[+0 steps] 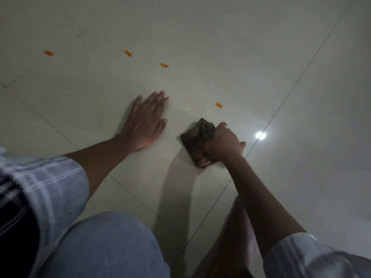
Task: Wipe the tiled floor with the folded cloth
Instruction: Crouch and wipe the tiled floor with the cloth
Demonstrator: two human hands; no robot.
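Right hand (pixel 223 142) clenched on dark folded cloth (pixel 197 145), pressing it onto pale tiled floor (pixel 220 47). Left hand (pixel 146 121) flat, fingers spread, just beside cloth. Four orange smears: nearest (pixel 218 105) just beyond cloth, others (pixel 164 65) (pixel 128 53) (pixel 48 53) farther out. Lamp reflection (pixel 260 135) right of cloth.

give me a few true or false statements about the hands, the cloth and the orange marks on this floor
1. The right hand grips the folded cloth against the tiled floor. True.
2. The left hand holds a second cloth. False: it lies flat and empty on the floor.
3. Four orange marks show on the tiles, the nearest one just beyond the cloth. True.
4. The cloth is white. False: it is dark brown.
5. The cloth covers an orange mark. False: that mark lies apart, farther away.
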